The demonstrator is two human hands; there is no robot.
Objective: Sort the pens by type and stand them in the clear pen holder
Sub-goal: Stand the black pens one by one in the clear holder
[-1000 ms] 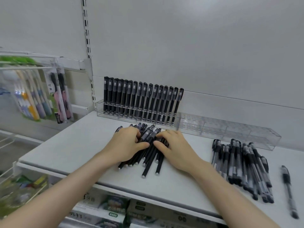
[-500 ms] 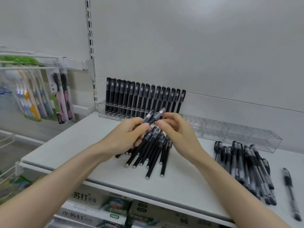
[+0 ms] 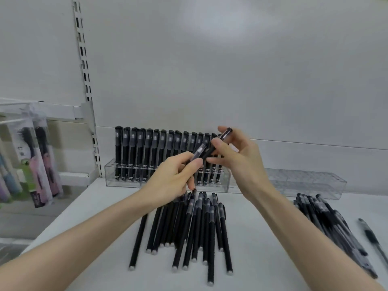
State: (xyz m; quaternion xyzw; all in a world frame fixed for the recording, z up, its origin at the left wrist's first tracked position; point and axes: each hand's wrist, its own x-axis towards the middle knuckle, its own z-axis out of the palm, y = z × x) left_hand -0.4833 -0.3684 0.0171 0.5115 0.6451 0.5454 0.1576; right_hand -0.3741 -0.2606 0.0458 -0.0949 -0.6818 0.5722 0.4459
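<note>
Pens [image 3: 189,225] lie heaped on a white shelf [image 3: 84,238] below two raised hands. The left hand [image 3: 174,177] pinches a clear-capped pen [image 3: 199,151], and the right hand [image 3: 239,160] grips a second pen [image 3: 226,132], before the half-filled clear pen holder [image 3: 304,182]. Another heap [image 3: 327,223] lies right.

Black pens [image 3: 159,156] upright at the left of the clear pen holder [image 3: 304,181], loose pile [image 3: 189,227] flat in front.
</note>
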